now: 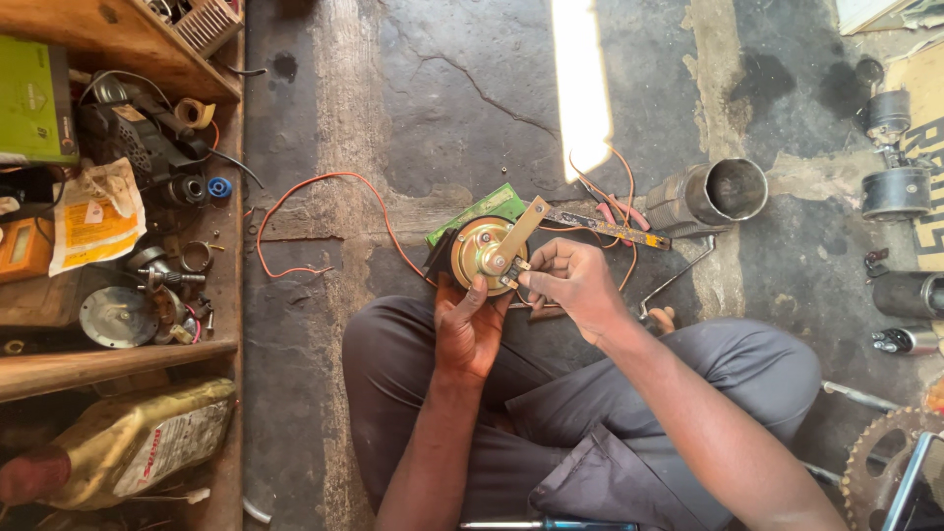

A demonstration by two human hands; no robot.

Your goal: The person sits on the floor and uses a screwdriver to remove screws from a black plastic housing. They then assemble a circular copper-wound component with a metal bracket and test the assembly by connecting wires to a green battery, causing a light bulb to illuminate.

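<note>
At nine o'clock, wooden shelf (221, 295) along the left edge, crowded: green box (34, 98), yellow packet (96, 216), round metal disc (118, 317), loose small hardware. Plastic oil bottle (123, 447) lies on its side below, at seven o'clock.

Red wire (315, 182) loops across the cracked concrete floor (442, 88) between shelf and centre.

Centre of view: left hand (467, 324) holds a round brass-coloured horn (482, 254) from beneath, grip grasping its lower rim, thumb up along the left side. A flat metal bracket (521, 224) slants off the horn toward one o'clock. Green circuit board (477, 211) lies on the floor just behind the horn.

Right hand (570, 285) comes in from four o'clock, grip pinched on the terminal (513, 272) at the horn's right face, fingertips touching it. Whether a small tool sits between the fingers, cannot tell.

Past the hands at two o'clock: red-handled pliers (619, 211), then a metal cylinder (723, 192) open-ended on its side. Far right at three o'clock, motor housings (895, 192); a toothed sprocket (885, 472) at five o'clock. Person sits cross-legged in grey trousers (551, 433).
</note>
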